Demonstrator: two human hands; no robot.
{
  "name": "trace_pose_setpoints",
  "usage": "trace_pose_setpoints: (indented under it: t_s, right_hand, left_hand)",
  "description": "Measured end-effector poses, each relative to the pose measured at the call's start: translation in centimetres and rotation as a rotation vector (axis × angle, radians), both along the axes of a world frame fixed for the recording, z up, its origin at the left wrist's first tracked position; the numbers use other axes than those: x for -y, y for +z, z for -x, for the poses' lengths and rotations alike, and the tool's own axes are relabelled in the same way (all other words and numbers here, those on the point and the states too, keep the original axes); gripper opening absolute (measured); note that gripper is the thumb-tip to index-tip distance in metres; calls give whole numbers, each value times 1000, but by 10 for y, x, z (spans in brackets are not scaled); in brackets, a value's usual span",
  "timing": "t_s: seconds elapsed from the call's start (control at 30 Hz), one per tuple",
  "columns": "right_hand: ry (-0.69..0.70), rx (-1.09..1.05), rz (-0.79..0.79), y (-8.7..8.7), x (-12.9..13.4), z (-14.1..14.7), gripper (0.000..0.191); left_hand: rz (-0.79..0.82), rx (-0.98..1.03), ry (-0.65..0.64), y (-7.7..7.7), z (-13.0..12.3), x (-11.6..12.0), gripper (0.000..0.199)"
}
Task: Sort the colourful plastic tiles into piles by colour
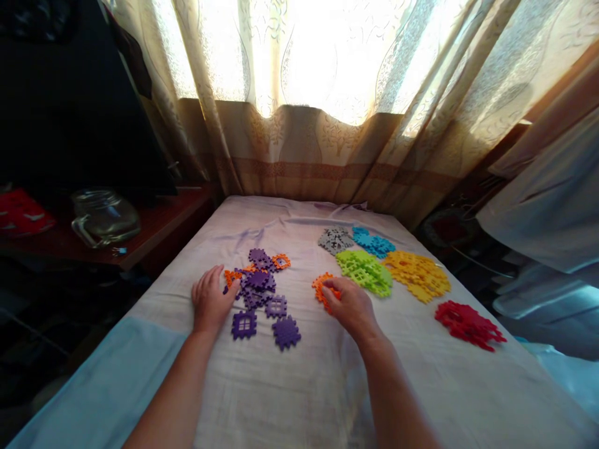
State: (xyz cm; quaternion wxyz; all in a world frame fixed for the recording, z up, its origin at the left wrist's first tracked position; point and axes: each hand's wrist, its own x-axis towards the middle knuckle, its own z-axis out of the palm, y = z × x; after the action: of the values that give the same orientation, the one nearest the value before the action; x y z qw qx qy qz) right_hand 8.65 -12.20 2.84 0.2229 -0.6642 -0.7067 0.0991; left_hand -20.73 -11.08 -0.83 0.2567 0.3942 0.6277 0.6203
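Note:
Purple notched plastic pieces lie in a loose heap left of centre, with a few orange ones among them. My left hand rests at the heap's left edge, fingers apart, its thumb close to an orange piece. Right of the heap, my right hand has its thumb and fingers pinched at a small group of orange pieces on the sheet. Three purple pieces lie nearer me, one of them a window-shaped square.
Piles of grey, blue, green, yellow and red pieces lie to the right on the sheet. A glass jar stands on a brown table at left. Curtains hang behind.

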Motion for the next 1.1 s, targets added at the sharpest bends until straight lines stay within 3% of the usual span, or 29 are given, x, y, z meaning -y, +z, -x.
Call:
trace_pose_setpoints:
  t_s: [0.07, 0.2, 0.33, 0.5, 0.63, 0.8, 0.9, 1.0, 1.1]
  right_hand:
    - [13, 3, 6, -2, 0, 2, 21]
    - [43, 10, 11, -4, 0, 5, 20]
    - [79, -3, -8, -6, 0, 8, 19]
    - [105, -38, -35, -4, 2, 18, 18]
    - [98, -182, 9, 0, 6, 35, 22]
    - [142, -447, 109, -4, 12, 59, 35]
    - [148, -595, 123, -12, 12, 69, 32]
    - [141, -693, 124, -19, 9, 71, 28]
    - [129, -682, 114, -19, 5, 61, 27]
  left_hand:
    - [64, -261, 20, -4, -2, 1, 42]
    - [100, -413, 29, -11, -1, 2, 35]
    - [60, -352, 11, -10, 3, 1, 21]
    - [-49, -157, -23, 2, -2, 3, 33]
    - [-135, -78, -204, 8, -20, 9, 52]
    - [-52, 69, -392, 13, -49, 18, 60]
    - [-30, 122, -458, 15, -60, 22, 62]
    - [-57, 96, -502, 13, -65, 23, 64]
    - [-102, -66, -557, 7, -63, 22, 69]
